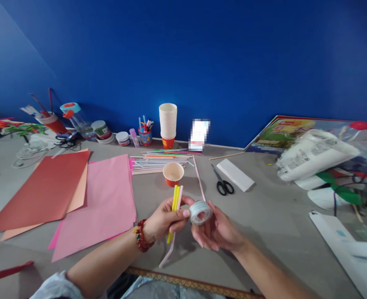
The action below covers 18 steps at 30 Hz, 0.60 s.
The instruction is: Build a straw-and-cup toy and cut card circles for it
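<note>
Yellow straws (pixel 174 199) and a pale pink straw with a bent lower end (pixel 172 245) are gripped in my left hand (pixel 167 218), which wears a red beaded bracelet. A roll of clear tape (pixel 200 212) is held in my right hand (pixel 219 230), its fingers round the right side and underneath. My left fingertips meet the roll's left edge. Just beyond my hands stands a paper cup (pixel 173 173) with an orange-red base. A long pale straw (pixel 199 177) lies behind the tape roll.
Black scissors (pixel 223 182), a folded white paper (pixel 236 175) and a wooden stick (pixel 226 156) lie right of centre. Loose straws (pixel 158 164) and stacked cups (pixel 168 120) are behind. Coloured paper sheets (pixel 99 199) cover the left; plastic packaging (pixel 314 155) is piled at right.
</note>
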Motion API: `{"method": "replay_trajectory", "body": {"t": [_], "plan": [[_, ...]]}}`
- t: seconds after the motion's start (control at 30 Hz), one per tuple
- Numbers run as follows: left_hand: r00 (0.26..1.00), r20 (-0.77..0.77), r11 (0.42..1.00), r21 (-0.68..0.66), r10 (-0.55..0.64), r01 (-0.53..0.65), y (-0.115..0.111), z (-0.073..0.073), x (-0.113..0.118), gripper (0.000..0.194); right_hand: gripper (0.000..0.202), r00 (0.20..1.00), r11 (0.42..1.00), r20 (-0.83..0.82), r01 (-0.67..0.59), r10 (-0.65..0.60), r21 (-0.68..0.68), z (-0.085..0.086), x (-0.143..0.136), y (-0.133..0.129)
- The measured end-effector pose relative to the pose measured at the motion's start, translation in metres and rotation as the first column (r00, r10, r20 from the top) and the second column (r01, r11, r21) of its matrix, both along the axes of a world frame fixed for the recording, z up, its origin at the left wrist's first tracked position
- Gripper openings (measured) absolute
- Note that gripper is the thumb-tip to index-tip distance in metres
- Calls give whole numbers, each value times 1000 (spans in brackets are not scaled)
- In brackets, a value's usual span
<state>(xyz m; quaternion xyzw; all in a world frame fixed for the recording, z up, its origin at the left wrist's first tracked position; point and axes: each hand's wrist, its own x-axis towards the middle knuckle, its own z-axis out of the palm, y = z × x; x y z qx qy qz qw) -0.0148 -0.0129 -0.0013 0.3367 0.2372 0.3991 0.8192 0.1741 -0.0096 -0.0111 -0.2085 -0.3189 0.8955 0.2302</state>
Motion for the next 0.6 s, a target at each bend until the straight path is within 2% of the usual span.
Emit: {"method": "replay_trajectory", "body": {"t": [0.17, 0.33, 0.47, 0.6], "plan": [[993, -40, 991, 70, 114, -111, -3, 2, 4, 28, 73, 1000, 996, 2, 22, -22, -82, 0, 1, 0], [981, -46, 969, 167, 189, -179, -5, 1, 10, 22, 58, 994, 993, -17, 105, -106, -60, 0, -2, -2], [983, -33, 947, 278, 180, -164, -7, 0, 13, 19, 44, 974, 973, 8, 228, -228, -20, -1, -3, -2], [994, -37, 954, 286, 107, -92, -9, 2, 13, 20, 40, 960, 961, 40, 276, -276, 7, 0, -4, -2]]}}
